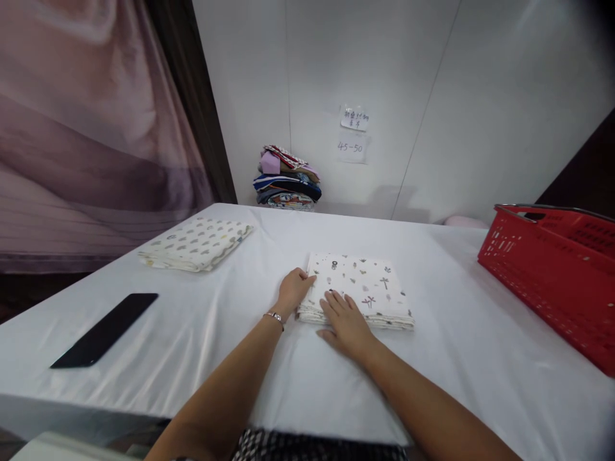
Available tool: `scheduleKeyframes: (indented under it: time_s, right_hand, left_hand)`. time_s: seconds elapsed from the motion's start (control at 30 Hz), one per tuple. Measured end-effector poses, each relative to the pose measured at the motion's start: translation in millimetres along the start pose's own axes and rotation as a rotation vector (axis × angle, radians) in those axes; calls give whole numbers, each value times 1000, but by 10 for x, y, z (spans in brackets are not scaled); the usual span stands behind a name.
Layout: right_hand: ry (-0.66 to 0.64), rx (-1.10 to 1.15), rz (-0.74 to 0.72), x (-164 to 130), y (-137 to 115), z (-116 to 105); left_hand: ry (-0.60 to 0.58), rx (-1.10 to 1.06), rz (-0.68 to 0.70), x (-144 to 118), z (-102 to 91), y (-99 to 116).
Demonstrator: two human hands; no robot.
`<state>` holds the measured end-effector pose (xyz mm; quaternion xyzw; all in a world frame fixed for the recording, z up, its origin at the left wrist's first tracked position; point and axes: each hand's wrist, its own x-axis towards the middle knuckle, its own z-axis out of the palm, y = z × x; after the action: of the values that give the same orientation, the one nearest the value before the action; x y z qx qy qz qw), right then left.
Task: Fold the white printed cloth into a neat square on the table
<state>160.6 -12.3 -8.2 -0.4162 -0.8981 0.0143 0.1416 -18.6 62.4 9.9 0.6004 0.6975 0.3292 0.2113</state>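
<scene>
Both hands lie at mid-frame on the white counter point(192, 333), the right hand point(346, 325) flat and spread, the left hand point(293, 289) cupping the edge of the folded printed cloth point(365, 288), which looks soft, light and best gripped along its folded edges.

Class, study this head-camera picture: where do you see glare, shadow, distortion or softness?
Head view: soft sheen streaks the white tablecloth near the black phone; faint shadows lie under both hands on the folded printed cloth; wide-angle bending tilts the wall seams and the red basket; the corners darken, and the paper notes are too soft to read.
</scene>
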Motion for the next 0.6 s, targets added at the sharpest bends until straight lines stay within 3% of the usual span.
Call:
scheduleKeyframes:
  time_s: [0.17,0.37,0.6]
  right_hand:
    - [-31,2,-14,2,17,-72]
    - [-67,22,-29,-6,33,-106]
    - [-60,29,-36,-12,45,-128]
  left_hand:
    - [65,-3,79,-27,-63,26]
    - [-115,-107,-55,-53,-118,-37]
    - [-155,-125,-38,-79,-130,-51]
